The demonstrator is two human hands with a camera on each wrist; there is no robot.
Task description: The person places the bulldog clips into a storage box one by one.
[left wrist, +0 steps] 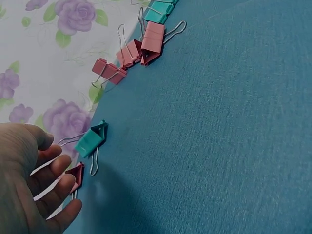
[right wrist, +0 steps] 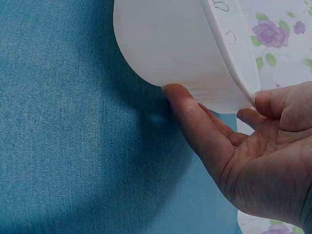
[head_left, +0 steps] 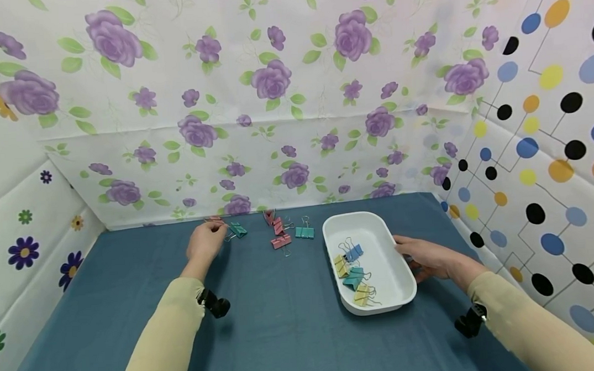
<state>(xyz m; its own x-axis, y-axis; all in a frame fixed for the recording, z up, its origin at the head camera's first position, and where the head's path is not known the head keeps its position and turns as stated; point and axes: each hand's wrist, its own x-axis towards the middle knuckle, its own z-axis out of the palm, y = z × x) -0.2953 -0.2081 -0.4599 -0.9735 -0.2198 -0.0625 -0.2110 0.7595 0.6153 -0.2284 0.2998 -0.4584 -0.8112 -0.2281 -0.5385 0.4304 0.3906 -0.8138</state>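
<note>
My left hand [head_left: 205, 244] reaches to the back left of the table, its fingers loosely bent and apart in the left wrist view. Just beyond the fingertips lies a pink binder clip [left wrist: 78, 174], partly hidden by them. Beside it is a teal binder clip [left wrist: 90, 141] with its wire handles spread. My right hand [head_left: 432, 257] grips the right side of a white plastic tray [head_left: 387, 259], thumb at the rim and other fingers against the outer wall. Inside the tray are a blue binder clip [head_left: 353, 253], a teal one [head_left: 353, 279] and two yellow ones [head_left: 363, 294].
Between the left hand and the tray lie several pink binder clips [head_left: 281, 241] and another teal clip [head_left: 304, 233]. A flowered cloth wall [head_left: 276, 164] rises along the table's back edge. A dotted cloth wall [head_left: 546, 197] stands at the right.
</note>
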